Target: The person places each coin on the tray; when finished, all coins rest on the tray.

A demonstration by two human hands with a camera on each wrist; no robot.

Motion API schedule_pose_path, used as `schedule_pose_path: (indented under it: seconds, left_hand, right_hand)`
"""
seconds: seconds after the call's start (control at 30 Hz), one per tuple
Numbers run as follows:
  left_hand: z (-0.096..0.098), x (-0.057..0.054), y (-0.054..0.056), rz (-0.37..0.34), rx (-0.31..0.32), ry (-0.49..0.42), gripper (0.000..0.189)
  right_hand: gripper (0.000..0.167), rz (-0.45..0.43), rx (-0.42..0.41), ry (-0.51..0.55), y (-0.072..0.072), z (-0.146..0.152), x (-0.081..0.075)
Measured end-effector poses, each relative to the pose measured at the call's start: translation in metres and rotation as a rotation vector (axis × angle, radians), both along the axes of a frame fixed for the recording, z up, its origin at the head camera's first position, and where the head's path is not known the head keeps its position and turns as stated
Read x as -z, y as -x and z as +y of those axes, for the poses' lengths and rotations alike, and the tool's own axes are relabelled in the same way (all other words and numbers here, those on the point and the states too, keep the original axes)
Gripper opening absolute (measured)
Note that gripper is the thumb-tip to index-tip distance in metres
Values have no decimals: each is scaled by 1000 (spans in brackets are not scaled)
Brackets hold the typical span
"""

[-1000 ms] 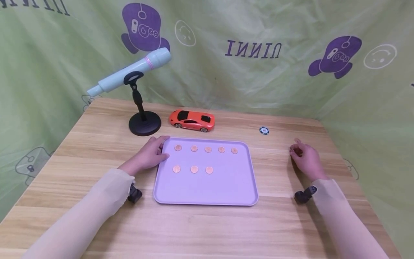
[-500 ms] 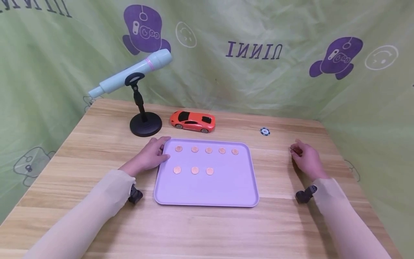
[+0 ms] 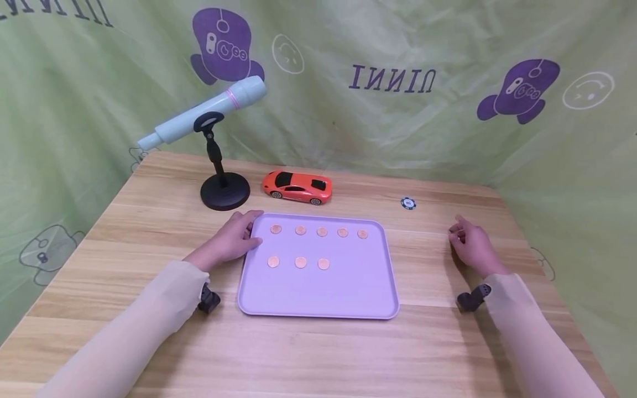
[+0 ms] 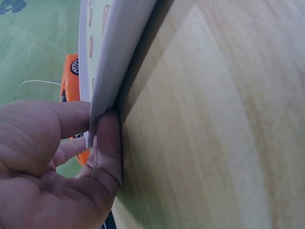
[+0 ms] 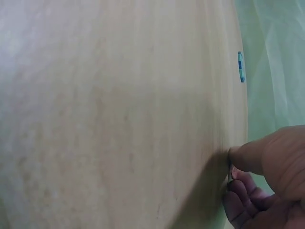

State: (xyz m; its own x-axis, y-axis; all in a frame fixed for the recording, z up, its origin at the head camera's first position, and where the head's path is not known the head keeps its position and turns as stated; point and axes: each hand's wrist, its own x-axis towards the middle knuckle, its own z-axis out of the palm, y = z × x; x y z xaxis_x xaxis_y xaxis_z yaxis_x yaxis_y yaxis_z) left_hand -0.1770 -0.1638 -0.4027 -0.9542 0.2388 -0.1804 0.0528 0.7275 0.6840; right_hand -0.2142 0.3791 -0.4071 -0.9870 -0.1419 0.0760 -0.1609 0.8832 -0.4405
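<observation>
My left hand (image 3: pixel 230 239) grips the left rim of a lilac tray (image 3: pixel 318 296), thumb over the edge and fingers beneath it, as the left wrist view shows. Copper coins (image 3: pixel 301 230) lie flat in the tray, several in a back row and 3 in a shorter front row (image 3: pixel 301 262). Well to the right of the tray, my right hand (image 3: pixel 473 246) is low over the wooden table, thumb and fingertips together. Between them the right wrist view shows a thin, coppery edge of a coin (image 5: pixel 232 172), mostly hidden by the fingers.
Behind the tray stands an orange toy car (image 3: pixel 297 187). A blue microphone (image 3: pixel 204 113) rests on a black stand (image 3: pixel 225 191) at the back left. Toward the back right lies a blue-and-white poker chip (image 3: pixel 408 203). A green printed curtain (image 3: pixel 388 127) closes off the back.
Both hands keep almost the same place and hold; the right fingertips have shifted very slightly. The whole head view has drifted a little. The tray and its coins look unchanged.
</observation>
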Motion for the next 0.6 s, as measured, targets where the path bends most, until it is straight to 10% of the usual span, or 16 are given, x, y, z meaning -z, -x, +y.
schedule_pose_path:
  seconds: [0.6]
  left_hand:
    - [-1, 2, -1, 17, -1, -16, 67]
  right_hand:
    - [17, 50, -36, 58, -11, -55, -17]
